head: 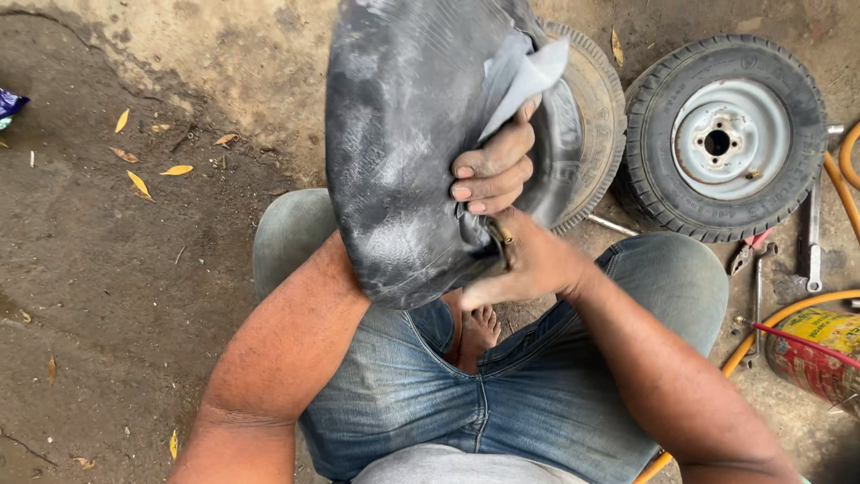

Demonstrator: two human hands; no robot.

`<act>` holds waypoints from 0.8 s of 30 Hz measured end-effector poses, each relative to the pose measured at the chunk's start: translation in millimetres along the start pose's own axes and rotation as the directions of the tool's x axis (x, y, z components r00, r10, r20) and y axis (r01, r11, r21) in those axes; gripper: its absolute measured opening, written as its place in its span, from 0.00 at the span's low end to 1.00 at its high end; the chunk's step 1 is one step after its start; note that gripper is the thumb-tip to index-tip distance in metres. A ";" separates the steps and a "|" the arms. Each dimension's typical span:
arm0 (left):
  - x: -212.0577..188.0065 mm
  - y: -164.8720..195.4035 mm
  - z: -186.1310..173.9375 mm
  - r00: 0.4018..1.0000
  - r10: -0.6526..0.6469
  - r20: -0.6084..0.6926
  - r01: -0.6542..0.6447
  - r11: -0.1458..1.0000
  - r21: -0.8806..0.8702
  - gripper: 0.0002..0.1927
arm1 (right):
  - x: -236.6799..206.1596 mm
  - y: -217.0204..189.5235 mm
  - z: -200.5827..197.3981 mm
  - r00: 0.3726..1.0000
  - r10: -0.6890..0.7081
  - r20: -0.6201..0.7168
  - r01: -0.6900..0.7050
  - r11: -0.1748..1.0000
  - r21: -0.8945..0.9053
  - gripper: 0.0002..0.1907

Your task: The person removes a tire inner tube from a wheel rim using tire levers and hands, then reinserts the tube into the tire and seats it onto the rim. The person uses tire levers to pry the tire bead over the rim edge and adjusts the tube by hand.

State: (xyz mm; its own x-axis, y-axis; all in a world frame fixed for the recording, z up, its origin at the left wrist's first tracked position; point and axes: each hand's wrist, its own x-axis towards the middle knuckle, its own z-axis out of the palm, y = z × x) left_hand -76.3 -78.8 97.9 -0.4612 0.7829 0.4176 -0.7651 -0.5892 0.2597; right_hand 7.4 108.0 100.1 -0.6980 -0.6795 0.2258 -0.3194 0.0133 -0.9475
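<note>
Left hand [493, 170] pinches sandpaper [528, 76] against the tube [403, 134]; right hand [528, 264] grips its valve [502, 240]. Rubbing too hard could thin the rubber.

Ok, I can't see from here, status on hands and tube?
Left hand gripping grey cloth against black inner tube. Right hand pinching the valve. Tyre behind, spare wheel right.

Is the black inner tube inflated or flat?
Flat: the inner tube hangs limp and creased, bunched in the left hand.
</note>
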 end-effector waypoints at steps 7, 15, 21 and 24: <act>65.6 -4.0 -6.8 0.986 0.129 0.101 -0.137 0.987 0.079 0.34 | -7.9 -35.2 -18.8 0.858 0.431 -0.280 -0.486 0.858 -0.166 0.28; 68.8 -2.3 -56.5 0.840 0.466 -0.277 -0.415 0.881 0.226 0.43 | 0.9 -110.0 -130.9 0.987 0.142 -0.072 -0.150 0.674 -0.724 0.26; -18.3 -74.3 -80.6 0.033 0.372 -0.928 -0.419 0.848 0.325 0.51 | 45.2 0.5 -99.9 0.686 0.720 -0.109 -0.442 0.292 -0.848 0.25; -57.8 -146.4 -106.3 -0.136 0.275 -0.952 -0.222 0.928 0.300 0.49 | 30.4 100.8 -53.3 0.566 0.809 -0.157 -0.456 0.148 -0.878 0.31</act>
State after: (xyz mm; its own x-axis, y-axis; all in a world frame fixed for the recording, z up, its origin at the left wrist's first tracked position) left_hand 14.6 -16.6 -56.9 -0.5752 -0.0787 -0.8142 -0.4725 -0.7806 0.4092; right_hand -80.2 127.9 23.5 -0.7546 -0.2584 -0.6032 -0.2917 0.9555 -0.0445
